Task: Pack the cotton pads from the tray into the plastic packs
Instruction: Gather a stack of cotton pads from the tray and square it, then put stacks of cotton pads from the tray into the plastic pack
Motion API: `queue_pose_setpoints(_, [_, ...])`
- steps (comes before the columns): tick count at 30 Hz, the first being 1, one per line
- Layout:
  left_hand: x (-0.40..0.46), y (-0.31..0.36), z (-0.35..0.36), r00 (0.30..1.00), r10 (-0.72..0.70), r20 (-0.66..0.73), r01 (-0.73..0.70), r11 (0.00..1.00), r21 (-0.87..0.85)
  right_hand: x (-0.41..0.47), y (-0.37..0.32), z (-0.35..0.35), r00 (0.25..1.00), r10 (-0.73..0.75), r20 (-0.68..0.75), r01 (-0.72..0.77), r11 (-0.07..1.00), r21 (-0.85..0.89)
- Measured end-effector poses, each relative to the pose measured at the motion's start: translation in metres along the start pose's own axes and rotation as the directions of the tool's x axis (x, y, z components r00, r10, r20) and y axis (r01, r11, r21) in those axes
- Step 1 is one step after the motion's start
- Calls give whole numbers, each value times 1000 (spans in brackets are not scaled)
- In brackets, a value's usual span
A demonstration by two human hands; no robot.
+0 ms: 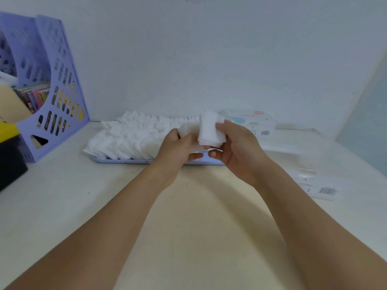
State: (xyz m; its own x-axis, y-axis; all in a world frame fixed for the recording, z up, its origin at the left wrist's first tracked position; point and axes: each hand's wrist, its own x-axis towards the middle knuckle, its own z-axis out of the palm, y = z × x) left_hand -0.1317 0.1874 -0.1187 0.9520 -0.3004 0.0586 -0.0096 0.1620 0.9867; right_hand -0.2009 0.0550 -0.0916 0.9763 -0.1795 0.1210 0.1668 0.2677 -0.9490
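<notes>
Right hand (pixel 236 151) grips a stack of cotton pads (pixel 210 130) above the tray (pixel 125 161); left hand (pixel 178 149) pinches more. Most pads remain unpacked; plastic packs (pixel 314 183) wait nearby.

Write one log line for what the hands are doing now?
right hand: grips pad stack | left hand: holds pads | tray: pads remain | packs: right

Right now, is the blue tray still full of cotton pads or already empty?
Mostly full: white cotton pads lie in rows across the blue tray. Its right end is hidden behind the hands.
</notes>
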Motion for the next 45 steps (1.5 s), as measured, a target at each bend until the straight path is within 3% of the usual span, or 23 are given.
queue_pose_setpoints(5, [-4, -1, 1, 999, -2, 40, 5, 998, -64, 4, 6, -6, 997, -68, 45, 73, 990, -119])
queue_pose_setpoints(12, [-5, 3, 3, 999, -26, -29, 25, 999, -41, 8, 7, -12, 987, -111, -116, 80, 967, -242])
queue_pose_setpoints(19, [-3, 2, 3, 997, -14, -76, 12, 999, -31, 9, 7, -17, 989, -133, -64, 104, 935, -340])
queue_pose_setpoints(23, [-9, 7, 5, 999, -35, -39, 30, 993, -112, 5, 8, -13, 972, -236, -14, 213, 901, -379])
queue_pose_setpoints(27, [-12, 5, 11, 999, -36, -2, 35, 989, -147, 1, 11, -2, 949, -312, -50, 268, 877, -398])
queue_pose_setpoints(29, [-14, 6, 12, 993, -103, 58, 116, 953, -281, 1, 10, 1, 914, -387, -122, 304, 852, -427])
queue_pose_setpoints(31, [-18, 8, 13, 964, -169, 206, 244, 871, -426, 0, 10, 2, 892, -432, -136, 334, 830, -446])
queue_pose_setpoints(36, [-22, 0, 23, 887, -188, 422, 341, 883, -322, -5, 24, 8, 891, -422, 167, 427, 657, -622])
queue_pose_setpoints(41, [-21, 6, 20, 911, -152, 384, 305, 875, -376, -2, 11, -2, 944, -295, 145, 325, 770, -549])
queue_pose_setpoints(43, [-20, 3, 22, 927, -109, 358, 230, 920, -316, 1, 4, -9, 971, -230, 69, 234, 845, -481])
queue_pose_setpoints(45, [-21, -1, 26, 969, -66, 239, 116, 973, -201, 4, -2, -18, 972, -234, 3, 202, 833, -516])
